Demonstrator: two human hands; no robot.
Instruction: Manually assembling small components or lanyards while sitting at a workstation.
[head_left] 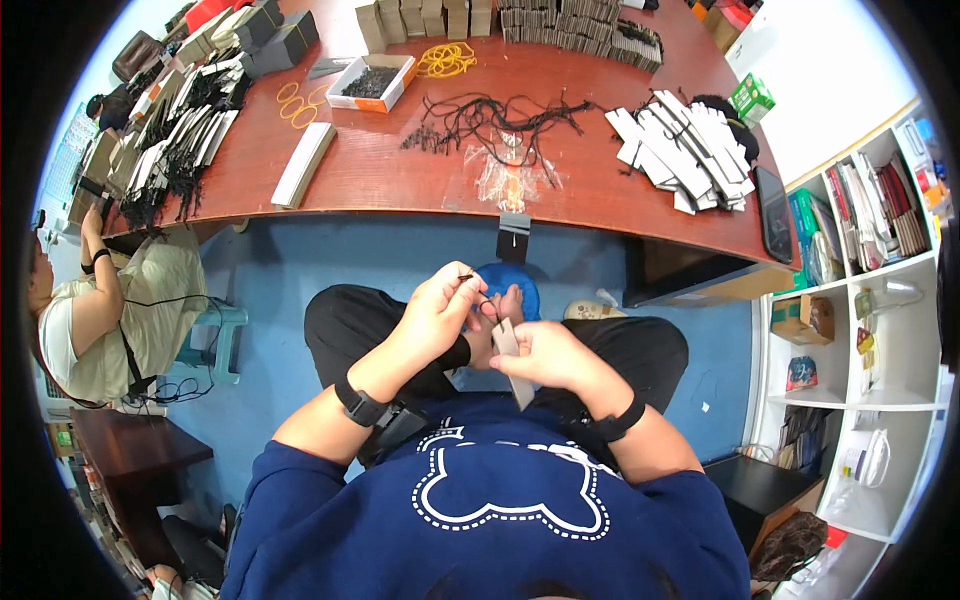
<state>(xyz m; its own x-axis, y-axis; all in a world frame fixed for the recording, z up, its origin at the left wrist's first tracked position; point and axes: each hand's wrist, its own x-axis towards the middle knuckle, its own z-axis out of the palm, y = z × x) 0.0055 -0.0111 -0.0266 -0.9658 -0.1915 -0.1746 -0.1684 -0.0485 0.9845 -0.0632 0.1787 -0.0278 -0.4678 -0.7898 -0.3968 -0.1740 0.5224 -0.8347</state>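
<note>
Over my lap, my right hand is closed round a narrow grey-beige card tag, thumb on its face. A thin black cord runs from the tag's upper end toward my left hand. My left fingers are pinched together on that cord, and a short dark bit of it shows above the fingertips. How the cord is fastened to the tag is too small to make out.
The red-brown table ahead carries loose black cords, a white tag stack, a pile of white tags, a small box, yellow rubber bands and a phone. A co-worker sits left; shelves stand right.
</note>
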